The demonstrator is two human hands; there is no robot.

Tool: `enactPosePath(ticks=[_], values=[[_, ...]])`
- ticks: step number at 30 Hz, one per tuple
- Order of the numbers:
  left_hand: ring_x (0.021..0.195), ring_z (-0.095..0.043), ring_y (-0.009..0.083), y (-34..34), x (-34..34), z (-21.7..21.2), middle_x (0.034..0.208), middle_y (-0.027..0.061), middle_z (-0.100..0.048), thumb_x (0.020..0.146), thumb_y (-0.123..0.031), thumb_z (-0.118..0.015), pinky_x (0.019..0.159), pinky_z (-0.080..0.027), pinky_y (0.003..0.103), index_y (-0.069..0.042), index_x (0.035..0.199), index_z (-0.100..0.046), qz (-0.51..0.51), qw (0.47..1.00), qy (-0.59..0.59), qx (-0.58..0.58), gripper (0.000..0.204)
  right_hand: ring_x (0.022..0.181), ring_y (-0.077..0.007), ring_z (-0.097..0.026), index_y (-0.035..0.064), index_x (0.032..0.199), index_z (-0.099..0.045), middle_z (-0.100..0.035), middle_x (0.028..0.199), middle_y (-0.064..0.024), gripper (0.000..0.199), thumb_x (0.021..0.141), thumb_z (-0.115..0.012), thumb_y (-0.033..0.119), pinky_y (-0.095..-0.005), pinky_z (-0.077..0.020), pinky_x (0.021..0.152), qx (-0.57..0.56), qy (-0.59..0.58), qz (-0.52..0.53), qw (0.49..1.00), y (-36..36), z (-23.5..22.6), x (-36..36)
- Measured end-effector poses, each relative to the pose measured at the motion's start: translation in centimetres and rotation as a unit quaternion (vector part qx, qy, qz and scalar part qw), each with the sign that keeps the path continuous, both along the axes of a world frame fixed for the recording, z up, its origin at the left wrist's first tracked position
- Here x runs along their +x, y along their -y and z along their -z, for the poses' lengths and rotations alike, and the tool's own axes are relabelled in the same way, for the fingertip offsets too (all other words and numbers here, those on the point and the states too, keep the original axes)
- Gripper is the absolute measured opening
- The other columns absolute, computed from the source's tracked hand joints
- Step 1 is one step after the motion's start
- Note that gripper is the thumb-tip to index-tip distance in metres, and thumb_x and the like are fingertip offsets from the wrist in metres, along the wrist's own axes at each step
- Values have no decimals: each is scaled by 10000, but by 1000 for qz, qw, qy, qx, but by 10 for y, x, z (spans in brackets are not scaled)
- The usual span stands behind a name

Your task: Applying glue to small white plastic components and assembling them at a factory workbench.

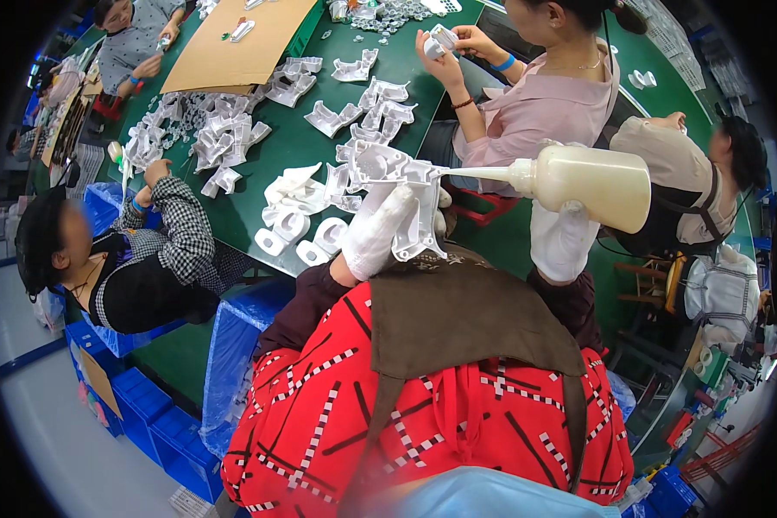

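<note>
My left hand [375,231], in a white glove, holds a white moulded plastic part [401,186] up in front of me over the green table [289,142]. My right hand [563,237], also gloved in white, grips a cream squeeze bottle [591,183] lying sideways. Its long thin nozzle [475,173] points left and its tip touches the right side of the plastic part. Both forearms come up from my red patterned top and brown apron.
Many more white plastic parts [224,138] lie scattered on the table, with a sheet of brown cardboard [233,47] at the far end. Other people sit around the table: one at the left, one at the right handling a part, others behind. Blue crates [147,406] stand on the floor.
</note>
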State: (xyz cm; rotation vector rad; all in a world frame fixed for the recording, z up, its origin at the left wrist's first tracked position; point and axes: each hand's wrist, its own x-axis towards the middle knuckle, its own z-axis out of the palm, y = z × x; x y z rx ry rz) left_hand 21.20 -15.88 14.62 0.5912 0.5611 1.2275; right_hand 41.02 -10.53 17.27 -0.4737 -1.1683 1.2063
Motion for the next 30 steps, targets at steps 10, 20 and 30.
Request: enactPosePath(ticks=[10,20,30], values=[[693,-565,163,2,2,1,906,123,-528,835,-304,-467,577,-464,253,9,1072,-405,-2,1000,-6,1,398,1062,-261,-414,75,1170,-372,-412,1126,-99,497,763,-593,254,-403,-350,894,14,6,-10,1000,5,-3,-1],[666,-542,120,0,4,9,867,74,-524,840,-307,-478,562,-454,232,-19,1065,-398,24,997,-64,-42,374,1066,-277,-408,83,1186,-359,-387,1138,-104,592,718,-642,309,-405,-351,894,25,-14,18,999,6,-3,-2],[705,-542,128,3,5,8,900,86,-525,834,-300,-475,574,-447,234,-10,1097,-405,59,993,-106,7,398,1043,-260,-429,80,1207,-325,-373,1157,-121,590,726,-635,223,-403,-340,909,78,32,13,996,5,-3,-12]])
